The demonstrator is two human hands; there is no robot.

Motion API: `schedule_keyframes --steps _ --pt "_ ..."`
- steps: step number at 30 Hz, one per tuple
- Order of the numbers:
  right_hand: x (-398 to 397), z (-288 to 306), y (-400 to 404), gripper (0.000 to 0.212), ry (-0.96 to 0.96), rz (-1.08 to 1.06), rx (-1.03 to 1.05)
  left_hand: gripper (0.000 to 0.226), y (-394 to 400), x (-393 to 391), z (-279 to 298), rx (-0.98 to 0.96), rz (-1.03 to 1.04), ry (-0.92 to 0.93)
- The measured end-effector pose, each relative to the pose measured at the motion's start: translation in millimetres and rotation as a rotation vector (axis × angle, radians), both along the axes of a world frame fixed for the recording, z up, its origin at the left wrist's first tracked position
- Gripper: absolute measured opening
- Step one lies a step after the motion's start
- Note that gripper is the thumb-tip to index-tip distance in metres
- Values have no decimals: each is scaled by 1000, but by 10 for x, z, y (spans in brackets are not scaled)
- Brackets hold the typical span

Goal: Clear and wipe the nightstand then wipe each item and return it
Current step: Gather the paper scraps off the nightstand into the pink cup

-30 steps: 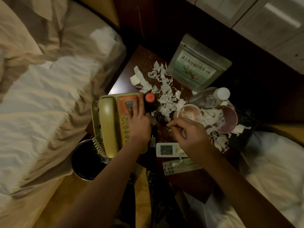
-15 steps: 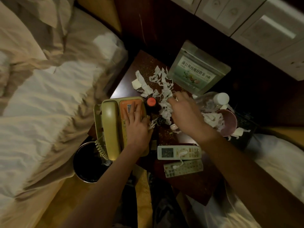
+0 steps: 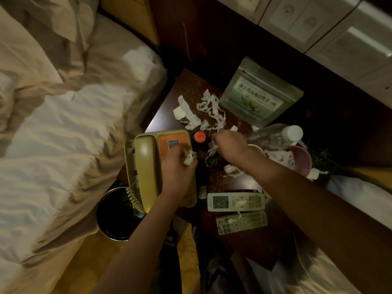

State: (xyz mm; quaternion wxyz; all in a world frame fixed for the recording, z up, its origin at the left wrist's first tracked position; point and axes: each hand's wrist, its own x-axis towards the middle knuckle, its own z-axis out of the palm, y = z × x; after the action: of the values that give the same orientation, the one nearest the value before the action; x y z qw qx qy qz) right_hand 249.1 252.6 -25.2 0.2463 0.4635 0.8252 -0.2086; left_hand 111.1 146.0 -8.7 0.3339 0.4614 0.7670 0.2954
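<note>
Hands work over a cluttered dark-wood nightstand point(image 3: 250, 249) wedged between two beds. The left hand point(image 3: 177, 169) hovers above a yellow corded telephone point(image 3: 146, 166), its fingers curled round a small wad of torn white paper point(image 3: 189, 158). The right hand point(image 3: 230, 145) reaches toward the middle of the tabletop, fingertips drawn together beside a bottle with an orange-red cap point(image 3: 199, 136); whether they pinch a scrap is hard to tell in the dim light. Shredded tissue strips point(image 3: 209, 112) litter the rear of the nightstand in front of a green tea pouch point(image 3: 259, 92) leaning on the wall. A clear plastic bottle point(image 3: 277, 135) lies on its side near a pink bowl point(image 3: 301, 159) filled with more scraps. Two remote controls point(image 3: 235, 202) lie side by side at the front edge. A dark waste bin point(image 3: 115, 215) stands on the floor just beside the telephone.
</note>
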Motion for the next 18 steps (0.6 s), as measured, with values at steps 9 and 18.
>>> schedule_keyframes --steps 9,18 --pt "-20 52 346 50 271 -201 177 7 378 -244 27 -107 -139 -86" --pt "-306 -126 569 92 129 -246 -23 26 1130 -531 -102 -277 -344 319"
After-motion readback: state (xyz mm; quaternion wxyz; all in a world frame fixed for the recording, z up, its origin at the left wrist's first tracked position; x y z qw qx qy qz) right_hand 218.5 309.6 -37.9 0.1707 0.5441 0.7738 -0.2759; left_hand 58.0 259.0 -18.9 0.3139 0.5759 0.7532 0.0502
